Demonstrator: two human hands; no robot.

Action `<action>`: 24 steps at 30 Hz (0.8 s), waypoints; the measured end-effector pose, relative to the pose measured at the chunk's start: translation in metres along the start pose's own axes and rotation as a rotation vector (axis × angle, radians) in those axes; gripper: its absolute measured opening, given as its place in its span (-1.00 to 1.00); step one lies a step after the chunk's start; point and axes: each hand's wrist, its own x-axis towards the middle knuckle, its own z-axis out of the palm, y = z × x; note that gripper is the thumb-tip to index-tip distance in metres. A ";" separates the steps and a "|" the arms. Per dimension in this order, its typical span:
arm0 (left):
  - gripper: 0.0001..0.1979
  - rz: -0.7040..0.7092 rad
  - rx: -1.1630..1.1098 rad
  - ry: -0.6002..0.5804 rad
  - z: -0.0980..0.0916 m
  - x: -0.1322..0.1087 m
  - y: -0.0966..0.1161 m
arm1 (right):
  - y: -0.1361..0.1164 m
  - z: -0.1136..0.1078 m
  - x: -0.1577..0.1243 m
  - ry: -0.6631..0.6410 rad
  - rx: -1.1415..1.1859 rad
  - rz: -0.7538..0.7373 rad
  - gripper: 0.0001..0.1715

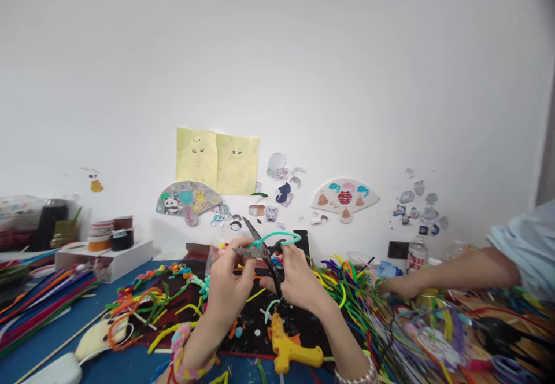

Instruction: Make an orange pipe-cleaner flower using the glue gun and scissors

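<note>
A pair of scissors [269,265] is in my right hand [299,277], its fingers wrapped round the black handles. The blades are spread and point up and to the left, towards my left hand [231,285]. That hand is closed in a pinch on a teal pipe cleaner [284,234], which curves from its fingertips over to my right hand. The pipe cleaner passes by the blades; whether it lies between them I cannot tell. Below my hands, a yellow hot glue gun [288,349] lies on the dark mat [249,338]. A short light-green pipe cleaner piece [269,310] is near its nozzle.
Another person's arm [468,271] reaches in from the right over a heap of coloured pipe cleaners [359,291]. Pipe cleaner bundles [52,303] and paint jars [100,235] stand at left. Black-handled scissors [503,335] lie at right. The white wall [277,72] rises behind.
</note>
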 end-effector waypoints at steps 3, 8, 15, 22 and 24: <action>-0.79 0.018 0.045 -0.030 -0.001 0.000 0.001 | 0.003 -0.003 0.000 -0.005 -0.006 -0.004 -0.38; -0.77 0.011 -0.016 -0.045 -0.001 0.001 0.002 | 0.005 -0.009 0.000 -0.005 0.027 -0.030 -0.36; -0.82 -0.045 -0.093 0.012 0.004 0.000 0.001 | 0.007 -0.002 0.005 0.128 -0.068 -0.031 -0.60; -0.89 -0.047 0.011 0.082 0.005 -0.001 -0.002 | 0.010 -0.001 0.008 0.177 -0.184 -0.008 -0.69; -0.86 -0.054 -0.007 0.084 0.006 -0.001 -0.004 | 0.008 -0.002 0.007 0.175 -0.209 -0.021 -0.74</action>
